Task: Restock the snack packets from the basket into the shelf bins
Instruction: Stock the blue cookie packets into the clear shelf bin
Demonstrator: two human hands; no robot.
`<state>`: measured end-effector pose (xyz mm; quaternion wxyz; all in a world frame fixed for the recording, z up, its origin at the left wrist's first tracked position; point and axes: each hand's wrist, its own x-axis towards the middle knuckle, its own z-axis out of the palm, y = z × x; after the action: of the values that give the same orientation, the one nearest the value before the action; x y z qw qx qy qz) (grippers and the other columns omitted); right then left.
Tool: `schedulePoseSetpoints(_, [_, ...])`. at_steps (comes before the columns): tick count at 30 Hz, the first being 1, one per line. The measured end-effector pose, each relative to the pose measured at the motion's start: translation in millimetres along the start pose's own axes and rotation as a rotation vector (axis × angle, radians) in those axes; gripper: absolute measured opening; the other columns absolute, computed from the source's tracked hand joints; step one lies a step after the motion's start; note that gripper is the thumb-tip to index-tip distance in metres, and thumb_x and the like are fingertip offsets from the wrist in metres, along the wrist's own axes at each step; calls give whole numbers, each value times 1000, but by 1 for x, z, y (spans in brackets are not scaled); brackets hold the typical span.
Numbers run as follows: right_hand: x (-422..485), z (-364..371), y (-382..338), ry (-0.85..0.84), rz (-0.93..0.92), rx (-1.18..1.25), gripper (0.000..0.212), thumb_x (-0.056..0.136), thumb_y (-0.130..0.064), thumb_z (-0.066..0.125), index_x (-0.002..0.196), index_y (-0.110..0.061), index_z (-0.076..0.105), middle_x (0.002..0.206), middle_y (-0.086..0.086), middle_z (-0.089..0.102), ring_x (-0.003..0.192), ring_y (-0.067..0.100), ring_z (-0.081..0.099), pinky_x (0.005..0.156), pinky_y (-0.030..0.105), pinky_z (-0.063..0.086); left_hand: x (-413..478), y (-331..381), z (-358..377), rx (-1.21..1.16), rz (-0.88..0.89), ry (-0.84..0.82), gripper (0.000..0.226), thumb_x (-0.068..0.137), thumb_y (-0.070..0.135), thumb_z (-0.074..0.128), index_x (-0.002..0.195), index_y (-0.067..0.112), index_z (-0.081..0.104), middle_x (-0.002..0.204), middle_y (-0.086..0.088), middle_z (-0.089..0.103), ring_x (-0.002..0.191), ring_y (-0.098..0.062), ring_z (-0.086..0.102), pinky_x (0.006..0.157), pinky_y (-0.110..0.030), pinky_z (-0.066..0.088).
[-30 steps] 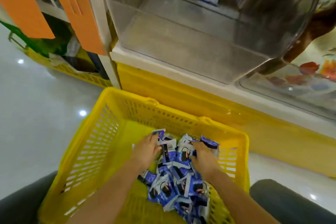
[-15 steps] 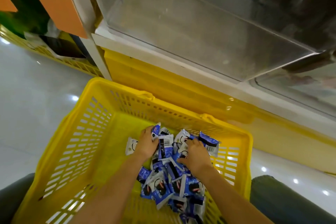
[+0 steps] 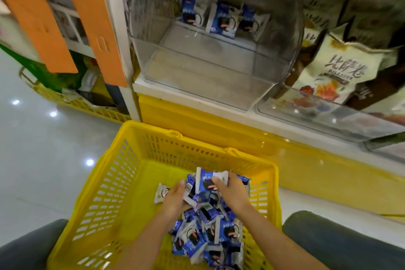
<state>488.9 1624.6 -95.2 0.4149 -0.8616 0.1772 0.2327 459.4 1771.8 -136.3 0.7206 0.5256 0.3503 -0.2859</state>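
A yellow plastic basket sits on the floor between my knees, holding a heap of blue and white snack packets. My left hand and my right hand are both in the heap, fingers curled round a bunch of packets lifted slightly between them. One packet lies apart to the left of my left hand. Above stands a clear shelf bin with three of the same packets upright at its back.
A second clear bin to the right holds cream snack bags. The shelf has a yellow base and a white post. Orange tags hang at the left. Another yellow basket stands behind the post on the glossy floor.
Both hands have closed in on the packets and gathered a bunch upward. The camera has tilted up, bringing the bin's inside and the packets at its back into view.
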Motion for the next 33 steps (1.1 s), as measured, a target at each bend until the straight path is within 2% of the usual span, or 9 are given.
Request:
schedulePoseSetpoints(2, [-9,-2,-7,29,-24,34,36,97,-27,49,67,-16,32,60,0,33,52,11,32,46,14,33,-15,3,5,-16,33,-77,53,98,38,35,144,13,29,136,-11,51,101,-23,63,96,-43,47])
schedulePoseSetpoints(6, [-27,-12,-21,119,-122,70,37,98,-24,47,65,-11,34,58,1,32,53,13,30,47,20,27,-46,12,14,-97,111,-134,36,96,36,38,123,13,45,118,-20,60,84,-13,69,63,-23,55])
schedulePoseSetpoints(9, [-39,-23,-33,99,-235,83,41,97,-24,49,59,-14,34,54,-1,30,52,12,26,47,22,21,-67,23,17,-92,156,-147,48,78,41,63,117,17,47,119,-5,59,103,-25,63,66,-27,54])
schedulePoseSetpoints(13, [-54,-37,-55,121,-336,117,43,98,-24,46,57,-15,35,53,-1,34,53,13,29,52,27,22,-87,42,22,-84,331,13,58,79,35,69,127,24,38,120,0,51,96,-12,61,78,-30,52])
schedulePoseSetpoints(16, [-68,-45,-78,67,-332,219,40,97,-31,46,75,1,57,70,11,58,66,21,52,62,33,41,-104,55,28,-152,434,82,52,83,31,66,127,20,40,120,-2,56,98,-17,61,88,-38,51])
schedulePoseSetpoints(19, [-82,-54,-97,-84,-326,222,19,92,-27,58,97,-9,63,97,10,69,86,20,67,76,33,55,-119,69,33,-239,523,92,44,86,22,63,125,17,45,121,-4,58,99,-18,63,80,-35,53])
schedulePoseSetpoints(22, [-95,-66,-109,-147,-352,289,18,85,-17,67,102,-15,60,97,3,69,82,11,66,62,15,53,-133,83,32,-248,555,64,51,82,22,67,127,17,45,117,-3,61,94,-18,65,75,-33,55])
schedulePoseSetpoints(27, [-110,-90,-129,-118,-400,336,29,87,-31,63,112,-18,60,104,1,70,94,12,66,66,16,48,-158,114,29,-158,636,7,45,75,28,73,114,21,51,108,-2,66,90,-17,68,79,-38,56])
schedulePoseSetpoints(33, [-117,-113,-167,8,-584,90,20,84,-38,62,100,-25,61,94,-2,69,87,12,66,72,24,52,-179,160,14,124,890,96,38,78,21,73,109,25,52,106,5,62,90,-2,62,56,-7,47])
